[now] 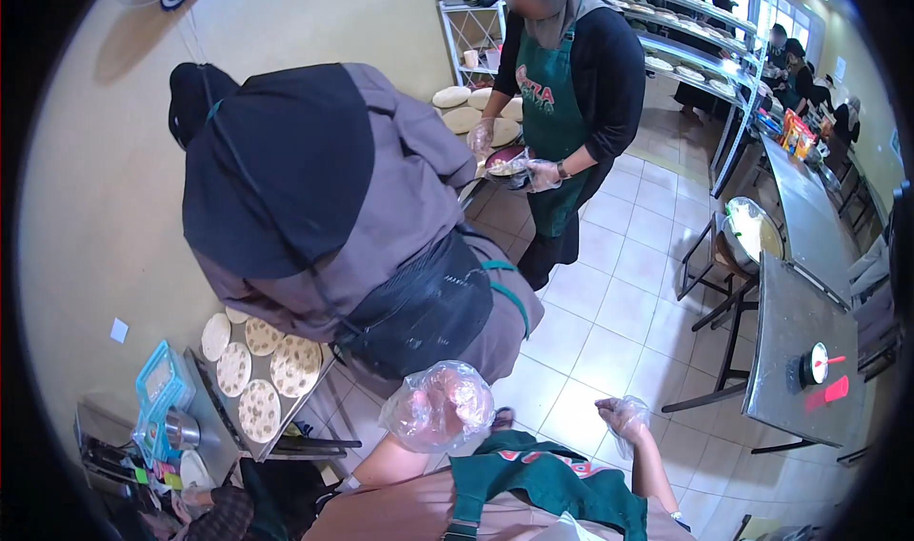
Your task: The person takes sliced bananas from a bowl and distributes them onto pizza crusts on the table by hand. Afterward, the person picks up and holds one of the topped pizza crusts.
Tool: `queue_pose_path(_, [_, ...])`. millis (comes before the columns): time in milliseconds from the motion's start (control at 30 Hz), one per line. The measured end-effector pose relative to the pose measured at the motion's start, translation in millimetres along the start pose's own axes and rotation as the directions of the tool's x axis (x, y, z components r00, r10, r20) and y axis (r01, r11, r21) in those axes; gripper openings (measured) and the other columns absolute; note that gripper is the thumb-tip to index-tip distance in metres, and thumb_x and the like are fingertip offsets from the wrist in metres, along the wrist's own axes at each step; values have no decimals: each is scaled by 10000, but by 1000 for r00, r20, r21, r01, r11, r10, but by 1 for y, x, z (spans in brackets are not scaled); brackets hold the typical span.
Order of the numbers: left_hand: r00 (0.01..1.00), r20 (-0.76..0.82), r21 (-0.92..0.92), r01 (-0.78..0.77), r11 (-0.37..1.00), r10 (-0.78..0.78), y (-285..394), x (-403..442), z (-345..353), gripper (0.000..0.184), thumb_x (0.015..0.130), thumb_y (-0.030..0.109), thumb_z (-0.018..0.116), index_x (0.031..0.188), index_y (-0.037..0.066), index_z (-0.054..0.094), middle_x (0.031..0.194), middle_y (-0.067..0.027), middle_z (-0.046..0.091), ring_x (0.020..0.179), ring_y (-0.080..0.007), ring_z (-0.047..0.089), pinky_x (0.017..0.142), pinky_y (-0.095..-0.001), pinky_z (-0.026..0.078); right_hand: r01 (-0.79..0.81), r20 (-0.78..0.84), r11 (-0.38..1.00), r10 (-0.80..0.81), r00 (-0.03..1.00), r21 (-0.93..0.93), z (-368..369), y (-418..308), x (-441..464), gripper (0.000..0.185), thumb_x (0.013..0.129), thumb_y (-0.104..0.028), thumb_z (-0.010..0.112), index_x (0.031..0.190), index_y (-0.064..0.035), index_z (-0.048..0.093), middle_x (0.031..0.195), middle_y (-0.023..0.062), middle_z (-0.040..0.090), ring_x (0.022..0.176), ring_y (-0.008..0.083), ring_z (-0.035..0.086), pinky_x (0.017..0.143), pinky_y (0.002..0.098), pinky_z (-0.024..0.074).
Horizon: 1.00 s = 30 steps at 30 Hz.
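Over the lower middle, my left hand (440, 406) is raised in a loose clear plastic glove that bunches around it; its fingers are blurred by the plastic. My right hand (624, 415), also in a clear glove, is held out above the tiled floor with its fingers apart and nothing in them. Below both hands lies my green apron (543, 484). Topped flatbread rounds (259, 410) lie on a table at the lower left, beside a light blue basket (164, 381).
A co-worker in a dark head covering (286, 160) bends over close in front. Another in a green apron (552, 112) holds a bowl (506, 163) beside more rounds. At right stand a metal table (800, 350), a large basin (752, 231) and a rack of trays (690, 55).
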<state>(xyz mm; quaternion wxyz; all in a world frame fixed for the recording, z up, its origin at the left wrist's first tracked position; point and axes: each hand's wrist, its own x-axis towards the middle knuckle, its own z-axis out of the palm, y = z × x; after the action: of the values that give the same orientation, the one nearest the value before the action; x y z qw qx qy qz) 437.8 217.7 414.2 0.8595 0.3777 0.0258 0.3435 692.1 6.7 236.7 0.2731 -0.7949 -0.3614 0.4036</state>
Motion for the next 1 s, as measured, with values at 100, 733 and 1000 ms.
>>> queue_pose_path(100, [1000,-11,54,-14,998,15,5,35,2,231,769,237,546,852,26,500,755,-77,506,721,-196,497,676,-313,420,48,34,999,-47,998,-3,-22,-30,18,262,778,-158,502,1010,-48,551,927,106,590,846,180,554,754,278,427])
queue_pose_path(733, [938,-303,367,-47,929,167,-7,106,-15,246,768,245,546,858,19,511,770,-73,524,757,-181,510,700,-307,413,503,154,838,-479,864,-214,-151,-210,301,228,783,-150,510,980,-48,561,915,96,581,838,180,550,736,275,423])
queue_pose_path(1000, [846,-427,545,-42,837,320,-28,198,19,253,767,249,546,861,17,516,776,-72,532,773,-174,515,710,-304,410,505,55,860,-502,863,-72,-183,-256,427,210,732,-77,515,926,-79,593,942,97,584,847,206,553,758,284,419])
